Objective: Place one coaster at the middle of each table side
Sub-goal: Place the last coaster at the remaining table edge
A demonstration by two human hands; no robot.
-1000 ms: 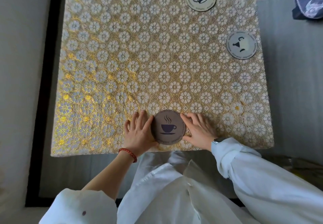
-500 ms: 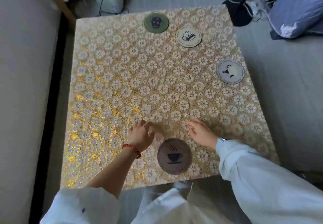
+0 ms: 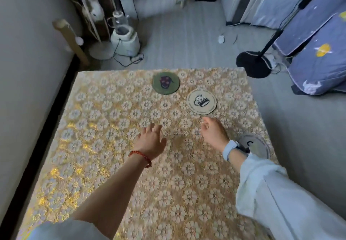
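A gold floral cloth covers the table (image 3: 104, 146). A green coaster (image 3: 165, 82) with a dark face lies at the middle of the far edge. Beside it, nearer and to the right, lies a cream coaster (image 3: 201, 102) with a mug drawing. A grey coaster (image 3: 256, 147) sits at the right edge, partly hidden by my right wrist. My left hand (image 3: 151, 140) hovers over the table's middle, fingers apart, empty. My right hand (image 3: 213, 132) is just short of the cream coaster, fingers loosely curled, holding nothing. The brown cup coaster is out of view.
A wall runs along the table's left side. Beyond the far edge the floor holds a white appliance (image 3: 125, 40) with a cord, a wooden post (image 3: 72, 41) and a black stand base (image 3: 252, 64). Blue bedding (image 3: 318, 52) lies at the right.
Both hands left the brown cup coaster at the near edge and moved forward over the table. The view tilted up, so that coaster dropped out of sight.
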